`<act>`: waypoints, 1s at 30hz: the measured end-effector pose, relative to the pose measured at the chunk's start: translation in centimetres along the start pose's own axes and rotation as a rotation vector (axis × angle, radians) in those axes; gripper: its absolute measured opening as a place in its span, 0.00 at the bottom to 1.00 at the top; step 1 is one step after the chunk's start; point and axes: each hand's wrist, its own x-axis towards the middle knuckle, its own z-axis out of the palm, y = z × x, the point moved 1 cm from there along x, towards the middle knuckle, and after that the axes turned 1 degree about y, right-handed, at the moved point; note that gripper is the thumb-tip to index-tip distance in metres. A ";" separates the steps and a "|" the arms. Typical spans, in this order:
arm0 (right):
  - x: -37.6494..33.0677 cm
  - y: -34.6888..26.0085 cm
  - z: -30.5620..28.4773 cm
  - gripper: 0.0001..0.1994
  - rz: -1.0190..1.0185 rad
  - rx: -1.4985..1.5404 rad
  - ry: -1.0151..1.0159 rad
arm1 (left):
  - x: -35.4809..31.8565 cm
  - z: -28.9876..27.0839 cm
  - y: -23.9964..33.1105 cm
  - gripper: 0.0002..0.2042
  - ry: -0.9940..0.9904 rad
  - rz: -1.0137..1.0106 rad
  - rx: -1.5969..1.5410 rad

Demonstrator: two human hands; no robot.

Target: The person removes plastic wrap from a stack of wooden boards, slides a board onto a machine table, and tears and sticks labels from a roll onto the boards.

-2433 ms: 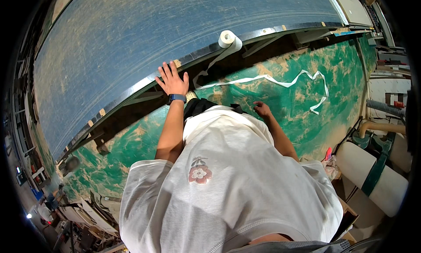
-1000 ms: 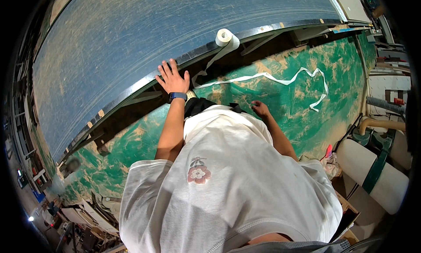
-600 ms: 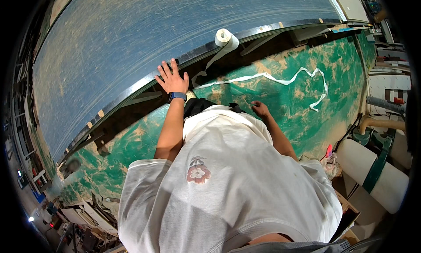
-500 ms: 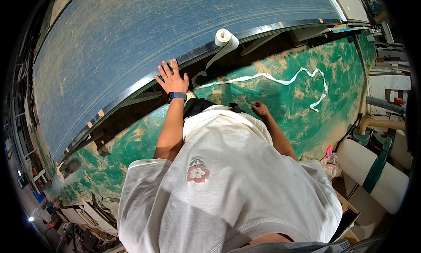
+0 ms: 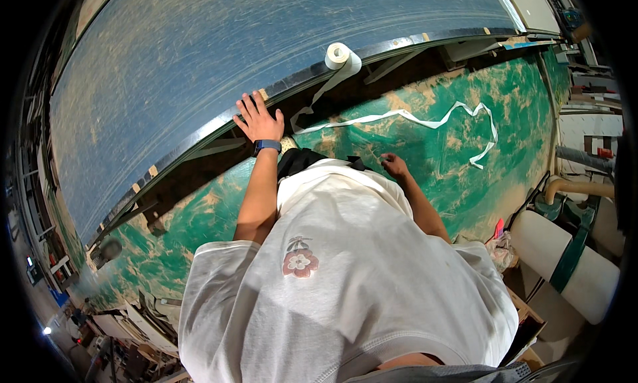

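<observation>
My left hand (image 5: 260,120), with a dark watch on its wrist, lies with fingers spread on the edge of a large blue-grey scratched tabletop (image 5: 219,57). It holds nothing. To its right, a white roll of strip material (image 5: 343,57) sits at the table's edge. From the roll a strip hangs down, and a white strip (image 5: 425,123) trails in bends across the green floor. My right hand (image 5: 395,165) hangs low beside my body, fingers curled together and away from the table. Whatever may be inside its fingers is too small to make out.
The green floor (image 5: 465,190) is streaked with tan dust. Dark space and slanted supports (image 5: 393,67) show beneath the table. At the right stands a machine with pale rounded parts and a green frame (image 5: 573,250). Boards and scraps (image 5: 143,330) pile up at the lower left.
My left hand has shifted slightly to the left along the table edge. My right hand, the roll and the trailing strip look the same.
</observation>
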 end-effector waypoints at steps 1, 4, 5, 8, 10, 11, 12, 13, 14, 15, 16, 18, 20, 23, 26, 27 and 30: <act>0.0 -0.2 0.1 0.19 -0.001 -0.001 -0.002 | 0.0 0.0 -0.1 0.39 0.003 -0.006 -0.017; -0.1 0.2 0.1 0.20 -0.015 -0.002 0.018 | 0.0 -0.1 0.1 0.39 -0.001 -0.001 -0.023; -0.2 0.0 0.0 0.20 -0.014 0.000 0.014 | 0.0 -0.1 0.0 0.39 -0.006 0.003 -0.007; -0.4 -0.6 0.0 0.20 -0.022 -0.002 0.015 | 0.0 -0.1 -0.1 0.39 -0.016 -0.003 0.009; -0.3 -0.5 -0.1 0.20 -0.028 -0.005 0.022 | 0.0 -0.1 0.0 0.39 -0.015 -0.003 -0.003; -0.3 -0.5 0.0 0.20 -0.027 -0.009 0.019 | 0.0 -0.2 0.0 0.39 -0.013 -0.002 -0.015; -0.2 -0.5 0.0 0.20 -0.026 -0.014 0.016 | 0.0 -0.2 0.0 0.39 -0.012 -0.002 -0.014; -0.1 -0.5 0.0 0.20 -0.027 -0.014 0.015 | -0.1 -0.2 -0.1 0.39 -0.015 0.002 -0.003; 0.0 -0.3 0.2 0.20 -0.027 -0.012 0.018 | -0.1 -0.3 0.0 0.39 -0.019 0.008 0.007; 0.1 0.0 0.2 0.21 -0.027 -0.009 0.022 | 0.0 -0.4 0.1 0.39 -0.020 0.009 0.006; 0.2 0.2 0.3 0.21 -0.026 -0.009 0.023 | 0.0 -0.4 0.2 0.39 -0.017 0.006 -0.010; 0.4 0.4 0.4 0.21 -0.013 -0.024 0.021 | 0.0 -0.6 0.3 0.38 -0.014 0.001 -0.024; 0.5 0.5 0.5 0.21 -0.013 -0.018 0.017 | 0.0 -0.6 0.3 0.39 -0.031 0.000 0.005; 0.5 0.6 0.5 0.21 -0.022 -0.006 0.022 | 0.0 -0.8 0.5 0.39 -0.015 -0.007 -0.018; 0.6 0.7 0.4 0.21 -0.039 -0.009 0.028 | 0.0 -1.2 0.8 0.40 -0.050 -0.004 0.067; 0.6 0.7 0.4 0.21 -0.047 -0.019 0.025 | -0.1 -1.2 0.7 0.40 -0.050 -0.004 0.068; 0.7 0.9 0.5 0.21 -0.044 -0.006 0.037 | 0.0 -0.8 0.2 0.39 -0.009 -0.034 -0.036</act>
